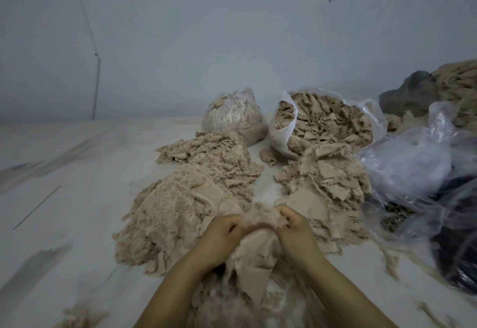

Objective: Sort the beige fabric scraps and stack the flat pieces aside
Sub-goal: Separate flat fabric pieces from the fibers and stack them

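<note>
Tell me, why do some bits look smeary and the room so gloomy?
Head view: dim, bluish light, so colours look dull; streaky motion blur across the floor at the left edge; the wide lens bends the wall line; both hands, left and right, gripping the fabric scrap, look slightly soft; the clear plastic bag shows faint glare.

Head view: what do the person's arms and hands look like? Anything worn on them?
Both forearms are bare up to the frame's bottom edge; no sleeves show. The left hand and right hand wear no gloves, and no rings, watch or bracelets can be seen.
</note>
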`<state>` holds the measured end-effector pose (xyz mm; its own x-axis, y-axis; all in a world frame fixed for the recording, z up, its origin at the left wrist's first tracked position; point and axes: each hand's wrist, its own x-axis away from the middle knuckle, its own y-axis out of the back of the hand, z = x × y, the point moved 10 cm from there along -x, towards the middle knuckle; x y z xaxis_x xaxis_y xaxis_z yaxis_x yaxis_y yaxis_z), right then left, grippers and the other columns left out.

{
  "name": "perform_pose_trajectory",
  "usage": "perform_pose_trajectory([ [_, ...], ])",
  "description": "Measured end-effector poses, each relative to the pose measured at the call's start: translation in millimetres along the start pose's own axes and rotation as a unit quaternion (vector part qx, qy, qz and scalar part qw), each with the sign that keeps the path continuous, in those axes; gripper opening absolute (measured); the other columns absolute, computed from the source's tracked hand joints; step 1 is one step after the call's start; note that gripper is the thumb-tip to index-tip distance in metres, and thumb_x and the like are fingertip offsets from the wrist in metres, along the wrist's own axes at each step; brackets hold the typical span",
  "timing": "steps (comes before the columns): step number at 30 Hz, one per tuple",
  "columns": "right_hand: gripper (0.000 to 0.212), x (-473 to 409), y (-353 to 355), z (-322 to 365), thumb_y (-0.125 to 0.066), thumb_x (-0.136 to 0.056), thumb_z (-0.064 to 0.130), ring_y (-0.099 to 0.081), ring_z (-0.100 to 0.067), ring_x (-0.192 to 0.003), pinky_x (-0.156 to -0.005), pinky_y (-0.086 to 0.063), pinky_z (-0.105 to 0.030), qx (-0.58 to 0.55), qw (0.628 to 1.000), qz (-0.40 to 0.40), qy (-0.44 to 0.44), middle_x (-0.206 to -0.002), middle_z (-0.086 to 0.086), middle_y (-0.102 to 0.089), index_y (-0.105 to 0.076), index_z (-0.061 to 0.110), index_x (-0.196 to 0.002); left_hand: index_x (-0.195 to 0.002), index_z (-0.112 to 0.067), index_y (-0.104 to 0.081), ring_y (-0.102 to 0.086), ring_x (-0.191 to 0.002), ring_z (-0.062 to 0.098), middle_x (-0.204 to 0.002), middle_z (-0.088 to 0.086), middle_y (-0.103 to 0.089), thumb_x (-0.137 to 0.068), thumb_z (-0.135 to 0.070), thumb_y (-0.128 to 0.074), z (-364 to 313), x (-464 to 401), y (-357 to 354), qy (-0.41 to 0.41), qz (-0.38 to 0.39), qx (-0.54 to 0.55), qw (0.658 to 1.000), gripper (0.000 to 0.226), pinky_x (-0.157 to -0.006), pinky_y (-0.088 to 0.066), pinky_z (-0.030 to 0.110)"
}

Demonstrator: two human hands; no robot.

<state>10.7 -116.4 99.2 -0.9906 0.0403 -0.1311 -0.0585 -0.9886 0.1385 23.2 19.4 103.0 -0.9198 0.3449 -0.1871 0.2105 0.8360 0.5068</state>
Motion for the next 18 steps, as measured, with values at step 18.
perform_pose_trajectory([
  [18, 0.039, -2.3, 4.5, 4.9, -0.053, -0.095, 0.009, -0.046, -0.006, -0.052, -0.048, -0.039, -0.017, -0.090, 0.995, -0.040, 0.020, -0.053, 0.010, -0.051, -0.056, 0.024, -0.058, -0.095, -0.002, -0.064, -0.068, -0.077, 0.019, -0.085, 0.011, -0.071, -0.061, -0.033, -0.082, -2.6, -0.3, -34.4, 0.129, 0.012, 0.287, 0.949, 0.049, -0.062, -0.054, 0.026],
])
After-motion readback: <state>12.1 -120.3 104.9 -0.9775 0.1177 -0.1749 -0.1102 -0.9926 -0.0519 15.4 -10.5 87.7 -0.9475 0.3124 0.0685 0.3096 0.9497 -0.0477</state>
